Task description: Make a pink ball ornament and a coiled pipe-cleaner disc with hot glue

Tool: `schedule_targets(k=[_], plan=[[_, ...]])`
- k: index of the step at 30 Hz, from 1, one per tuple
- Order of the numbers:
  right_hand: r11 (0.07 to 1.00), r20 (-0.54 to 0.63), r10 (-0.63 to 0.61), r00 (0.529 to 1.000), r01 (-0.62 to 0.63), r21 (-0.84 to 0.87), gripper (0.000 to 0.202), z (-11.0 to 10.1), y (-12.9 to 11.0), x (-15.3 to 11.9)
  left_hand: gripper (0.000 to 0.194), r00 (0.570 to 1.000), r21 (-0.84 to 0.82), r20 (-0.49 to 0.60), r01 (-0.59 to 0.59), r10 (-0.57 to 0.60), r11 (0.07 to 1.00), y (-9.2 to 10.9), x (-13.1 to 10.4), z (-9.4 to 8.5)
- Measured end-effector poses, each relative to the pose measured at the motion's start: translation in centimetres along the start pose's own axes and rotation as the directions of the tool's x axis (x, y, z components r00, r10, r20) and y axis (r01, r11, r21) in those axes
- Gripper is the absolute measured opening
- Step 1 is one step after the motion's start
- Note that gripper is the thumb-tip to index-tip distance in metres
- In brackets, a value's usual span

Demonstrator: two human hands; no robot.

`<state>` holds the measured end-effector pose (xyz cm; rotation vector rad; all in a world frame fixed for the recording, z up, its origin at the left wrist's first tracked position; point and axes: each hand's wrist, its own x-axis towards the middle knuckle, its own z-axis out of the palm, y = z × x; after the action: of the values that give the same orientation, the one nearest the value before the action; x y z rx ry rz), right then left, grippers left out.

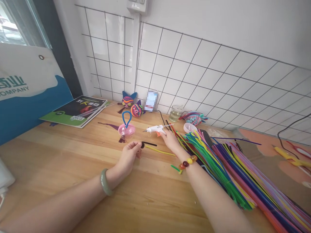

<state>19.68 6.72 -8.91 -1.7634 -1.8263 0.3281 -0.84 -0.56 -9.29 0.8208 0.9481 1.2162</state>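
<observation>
Left hand (130, 157) on black pipe cleaner (149, 143), right hand (170, 141) at glue gun (155, 129)

Far left on my feed: a blue-and-white panel (31, 94), then magazines (77, 110) lying on the wooden table (80, 155). Next, a pink clear case (126, 130) with a blue loop (126, 118) standing up from it; two striped ornaments (137, 109) sit behind, near the wall. My left hand, just in front of the case, pinches the black pipe cleaner between thumb and finger at its coiled end; the straight end points right, above the table. The white glue gun lies beyond it, nozzle to the left. My right hand touches the gun's rear; I cannot tell whether its fingers close around the handle. A yellow pipe cleaner (159, 150) runs between the hands. Right of them: a multicoloured bundle (225, 174) of pipe cleaners.
</observation>
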Motion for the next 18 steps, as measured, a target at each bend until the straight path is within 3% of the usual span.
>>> schedule_targets(k=[9, 10, 13, 18], plan=[[0.92, -0.114, 0.036, 0.993, 0.012, 0.393, 0.035, -3.6, -2.0, -3.2, 0.022, 1.0, 0.043, 0.018, -0.013, 0.012, 0.999, 0.0, 0.0, 0.0], [0.898, -0.116, 0.042, 0.992, 0.013, 0.439, 0.037, -4.1, -2.2, -4.0, 0.022, 1.0, 0.045, 0.016, -0.014, 0.013, 0.999, 0.0, 0.0, 0.0], [0.718, -0.122, 0.095, 0.988, 0.017, 0.696, 0.032, -5.4, -2.4, -6.8, 0.021, 1.0, 0.046, 0.012, -0.012, 0.011, 0.999, 0.0, 0.0, 0.0], [0.622, -0.022, 0.083, 0.996, -0.035, 0.782, 0.019, -6.0, -2.0, -11.2, 0.021, 1.0, 0.059, 0.012, -0.021, 0.02, 0.998, 0.1, -0.1, 0.2]])
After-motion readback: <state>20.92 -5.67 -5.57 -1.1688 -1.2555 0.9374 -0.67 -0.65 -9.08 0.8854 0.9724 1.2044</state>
